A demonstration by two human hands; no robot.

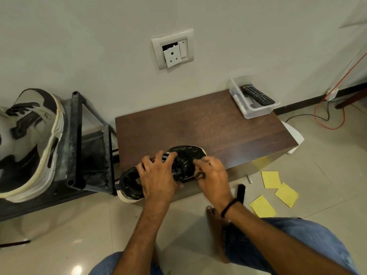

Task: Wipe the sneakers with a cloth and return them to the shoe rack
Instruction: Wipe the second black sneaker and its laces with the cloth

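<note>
From the head camera, the black sneaker (186, 155) lies on the near edge of the dark wooden table (198, 124), its heel hanging over the edge. The left hand (156, 175) grips it from above, fingers spread and curled over the laces. The right hand (212, 175) is at the shoe's side, fingers bunched and pinching a small dark wad, probably the cloth (199, 175). To wipe well, press down firmly with the left hand so the shoe cannot tip off the edge, and stroke toe to heel. The shoe rack (75, 139) stands just left, holding a white sneaker (29, 143).
</note>
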